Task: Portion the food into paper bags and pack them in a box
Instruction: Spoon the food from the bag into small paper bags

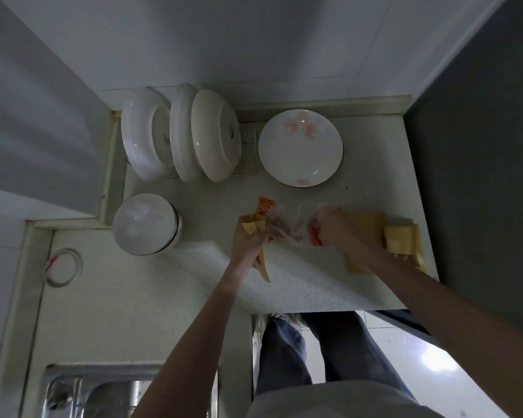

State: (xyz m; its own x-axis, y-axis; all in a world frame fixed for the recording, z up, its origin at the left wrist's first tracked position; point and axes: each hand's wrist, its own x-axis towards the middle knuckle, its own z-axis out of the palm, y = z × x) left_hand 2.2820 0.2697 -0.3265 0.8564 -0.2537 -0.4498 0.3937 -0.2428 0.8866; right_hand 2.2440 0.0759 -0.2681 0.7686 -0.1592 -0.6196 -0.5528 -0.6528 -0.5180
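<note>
My left hand (pixel 249 236) grips a brown paper bag (pixel 254 226) with its mouth up, over the middle of the counter. My right hand (pixel 332 227) grips the end of a clear plastic food bag with orange print (pixel 287 227), which stretches between both hands. The food inside is blurred. Under my right forearm lies a flat stack of brown paper bags (pixel 366 224). A folded, filled paper bag (pixel 400 239) sits at the counter's right edge. No box is in sight.
A flowered plate (pixel 301 147) lies at the back. White dishes stand in a wire rack (pixel 181 137) at back left, stacked bowls (pixel 145 224) beside it. A tape roll (pixel 62 267) and a steel sink (pixel 103 390) are at left.
</note>
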